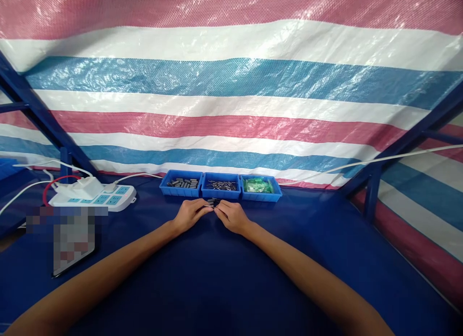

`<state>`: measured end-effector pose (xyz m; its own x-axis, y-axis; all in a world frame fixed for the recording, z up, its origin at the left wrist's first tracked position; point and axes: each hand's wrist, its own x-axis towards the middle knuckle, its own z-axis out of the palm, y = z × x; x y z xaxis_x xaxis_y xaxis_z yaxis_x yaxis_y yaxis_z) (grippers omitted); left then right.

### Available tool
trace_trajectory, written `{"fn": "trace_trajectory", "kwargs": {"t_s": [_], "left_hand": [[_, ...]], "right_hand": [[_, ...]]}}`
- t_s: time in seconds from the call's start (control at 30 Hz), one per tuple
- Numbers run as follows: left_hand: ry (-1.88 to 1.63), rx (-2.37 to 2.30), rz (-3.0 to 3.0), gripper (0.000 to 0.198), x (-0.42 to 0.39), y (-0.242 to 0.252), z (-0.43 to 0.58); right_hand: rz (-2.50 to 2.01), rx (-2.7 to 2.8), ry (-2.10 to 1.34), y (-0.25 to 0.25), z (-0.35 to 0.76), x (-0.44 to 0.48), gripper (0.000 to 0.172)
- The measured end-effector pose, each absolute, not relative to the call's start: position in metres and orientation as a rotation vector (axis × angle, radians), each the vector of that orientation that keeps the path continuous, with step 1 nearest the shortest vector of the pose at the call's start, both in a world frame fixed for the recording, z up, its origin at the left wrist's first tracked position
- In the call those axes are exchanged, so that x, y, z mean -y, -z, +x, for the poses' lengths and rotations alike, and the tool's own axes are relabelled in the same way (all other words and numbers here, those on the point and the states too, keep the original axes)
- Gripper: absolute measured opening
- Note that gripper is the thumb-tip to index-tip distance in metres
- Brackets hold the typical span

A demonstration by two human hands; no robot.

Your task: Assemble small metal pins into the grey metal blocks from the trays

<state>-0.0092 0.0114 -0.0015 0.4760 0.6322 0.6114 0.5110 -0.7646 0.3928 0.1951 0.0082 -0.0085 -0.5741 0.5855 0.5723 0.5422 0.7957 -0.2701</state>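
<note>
A white power strip [104,197] is seen far left on the blue tabletop [217,278]. The left hand [190,214] and right hand [232,216] are met fingertip to fingertip, both pinched on a small dark part [211,205], just before the middle tray [221,186]. It is flanked by a left tray [181,183] of dark pieces and a right tray [260,187] with green bits.

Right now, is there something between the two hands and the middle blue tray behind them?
Nothing visible. The left hand and right hand meet on a small dark part, just before the middle tray; only bare blue cloth lies between.
</note>
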Motion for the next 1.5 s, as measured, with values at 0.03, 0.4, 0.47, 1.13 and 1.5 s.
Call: {"fn": "trace_trajectory", "kwargs": {"t_s": [0.03,0.4,0.47,1.13,1.5], "left_hand": [[-1.163,-0.982,2.553,0.021,-0.012,0.001,-0.009],[-1.166,-0.862,2.517,0.026,-0.012,0.009,-0.012],[-1.174,-0.896,2.463,0.028,-0.012,0.008,-0.012],[-1.211,-0.867,2.525,0.036,-0.013,0.005,-0.013],[-1.082,-1.124,2.497,0.028,-0.012,0.012,-0.013]], "right_hand": [[-0.841,2.316,-0.081,0.010,0.195,-0.009,0.032],[-0.850,2.421,-0.068,0.015,0.193,-0.012,0.032],[-0.882,2.420,-0.053,0.014,0.193,-0.012,0.032],[-0.901,2.119,-0.212,0.010,0.194,-0.011,0.021],[-0.763,2.242,-0.150,0.008,0.194,-0.008,0.025]]}}
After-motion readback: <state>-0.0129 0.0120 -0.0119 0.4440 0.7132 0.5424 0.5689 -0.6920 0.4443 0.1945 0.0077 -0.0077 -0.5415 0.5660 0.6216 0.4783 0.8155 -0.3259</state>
